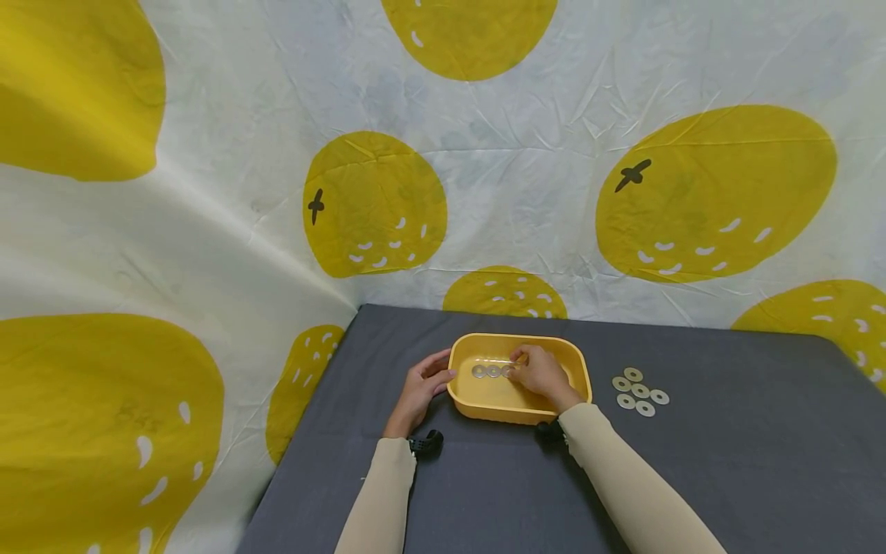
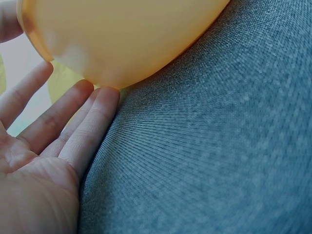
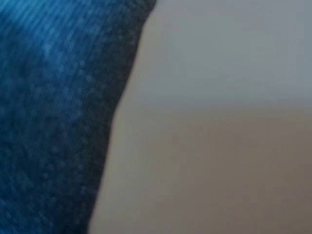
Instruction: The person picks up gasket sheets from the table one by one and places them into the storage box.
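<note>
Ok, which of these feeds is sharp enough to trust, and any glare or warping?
Head view: sharp, evenly lit, wide-angle bend at the edges, soft sheen on the yellow tub. Left wrist view: cloth weave crisp, left hand and tub slightly soft. Right wrist view: blurred throughout, only blue cloth and a pale blur.

The head view looks forward and down from well back over the grey table (image 1: 727, 462). The left wrist view sits very near the yellow tub (image 2: 122, 39), sharing it with the head view. The right wrist view is too close, blurred.
</note>
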Tool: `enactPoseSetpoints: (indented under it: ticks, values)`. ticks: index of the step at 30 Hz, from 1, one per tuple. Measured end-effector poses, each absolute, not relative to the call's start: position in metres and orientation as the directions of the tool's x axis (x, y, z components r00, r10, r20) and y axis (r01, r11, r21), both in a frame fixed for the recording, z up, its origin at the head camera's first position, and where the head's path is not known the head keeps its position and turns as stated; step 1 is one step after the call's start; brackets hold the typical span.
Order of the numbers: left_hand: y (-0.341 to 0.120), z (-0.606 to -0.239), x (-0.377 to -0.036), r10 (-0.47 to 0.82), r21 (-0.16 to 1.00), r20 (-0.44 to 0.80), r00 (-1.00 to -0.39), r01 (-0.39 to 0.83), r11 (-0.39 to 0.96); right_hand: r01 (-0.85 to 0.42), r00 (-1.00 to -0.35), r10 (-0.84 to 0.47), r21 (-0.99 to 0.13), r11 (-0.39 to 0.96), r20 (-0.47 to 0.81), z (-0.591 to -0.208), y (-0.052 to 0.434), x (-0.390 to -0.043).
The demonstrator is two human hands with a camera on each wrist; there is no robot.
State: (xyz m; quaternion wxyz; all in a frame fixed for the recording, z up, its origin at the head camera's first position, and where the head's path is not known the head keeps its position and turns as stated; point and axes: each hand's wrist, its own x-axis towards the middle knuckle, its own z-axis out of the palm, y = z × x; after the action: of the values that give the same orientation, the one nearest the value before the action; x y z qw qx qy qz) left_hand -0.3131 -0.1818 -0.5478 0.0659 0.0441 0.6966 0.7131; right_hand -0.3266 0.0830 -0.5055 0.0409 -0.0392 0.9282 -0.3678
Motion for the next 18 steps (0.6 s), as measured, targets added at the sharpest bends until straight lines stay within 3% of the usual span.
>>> enactPoseSetpoints:
  ticks: [9,18]
  values:
    - [-0.181,-0.547,-0.313,0.157,1.000,-0.025,-0.987,-0.027,-0.014,-0.060,-0.997,-0.076,-0.736,0.675,0.012,-0.506,0.084,-0.328]
    - [-0.181,-0.547,-0.313,0.148,0.999,-0.034,-0.988,-0.036,-0.016,-0.245,-0.969,-0.132,-0.819,0.518,0.207,-0.487,0.103,-0.316]
